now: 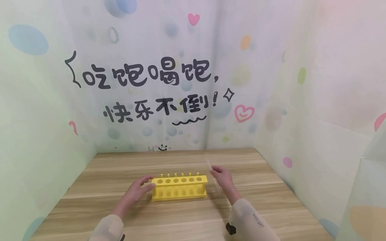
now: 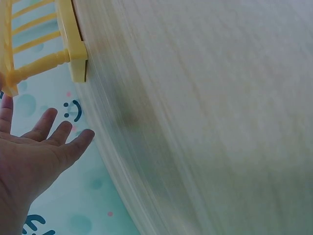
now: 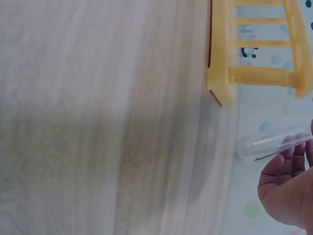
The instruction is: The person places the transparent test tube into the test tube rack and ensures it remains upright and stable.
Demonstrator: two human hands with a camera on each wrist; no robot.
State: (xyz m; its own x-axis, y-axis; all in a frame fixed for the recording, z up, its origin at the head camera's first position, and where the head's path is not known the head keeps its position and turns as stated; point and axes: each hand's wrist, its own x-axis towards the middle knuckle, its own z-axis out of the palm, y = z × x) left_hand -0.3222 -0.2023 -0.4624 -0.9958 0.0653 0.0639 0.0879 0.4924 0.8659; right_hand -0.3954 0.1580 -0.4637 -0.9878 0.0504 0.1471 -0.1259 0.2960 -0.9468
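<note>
A yellow test tube rack (image 1: 179, 181) stands upright on the table, its top board pierced with several holes and several pegs rising behind them. My left hand (image 1: 139, 190) holds the rack's left end, thumb at the front corner and a finger at the back; in the left wrist view the other fingers spread apart below the rack (image 2: 73, 49). To the right of the rack, my right hand (image 1: 223, 177) grips a clear test tube (image 3: 264, 144). The tube runs lengthwise past the fingers, slightly tilted, its rounded end beside the rack's right end.
The wood-grain table (image 1: 178, 221) reaches back to a patterned cloth wall (image 1: 169, 134) with dark lettering. More pale cloth wall (image 1: 325, 110) closes off the right side, and another sheet (image 1: 39, 134) the left.
</note>
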